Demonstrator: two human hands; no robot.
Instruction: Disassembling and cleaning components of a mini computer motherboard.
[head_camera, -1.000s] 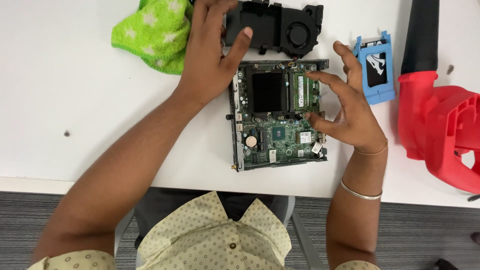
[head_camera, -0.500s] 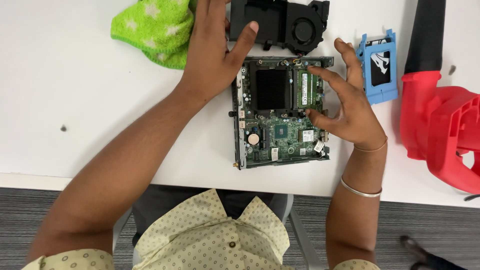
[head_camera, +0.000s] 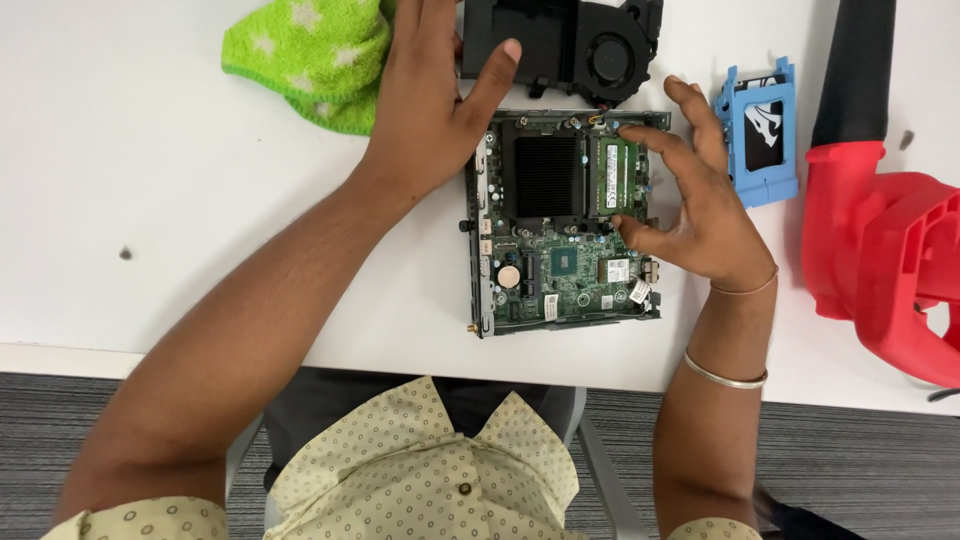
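**Two hands at an opened mini computer on a white table**

The opened mini computer (head_camera: 565, 225) lies flat on the white table (head_camera: 200, 200), its circuit board facing up, directly between the two hands and just ahead of the person's chest.

The left hand (head_camera: 425, 110) rests palm down beside the left top corner of the case. Its grip is loosely spread, not pinching anything: the thumb stretches right and lies against the lower edge of the black fan housing (head_camera: 560, 45), while the fingers run up past the top of the frame, so their tips cannot be seen. Just left of this hand lies a green cloth with pale stars (head_camera: 310, 55), touching or tucked partly under the hand's side. Right below the thumb sits the black heatsink (head_camera: 543, 177) on the board.

The right hand (head_camera: 700, 215) hovers over the right edge of the case with its grip half spread in a claw. The forefinger touches near the upper end of the green memory module (head_camera: 617, 175), and the thumb meets the board near the module's lower end; whether they actually squeeze the module cannot be told. The remaining fingers curve above the case's right rim. A thin bangle (head_camera: 725, 372) circles that forearm.

Just right of this hand lies a blue drive bracket (head_camera: 757, 135), close to the fingertips but apart from them. Further right, well clear of the grip, rests a red and black blower (head_camera: 880, 210)
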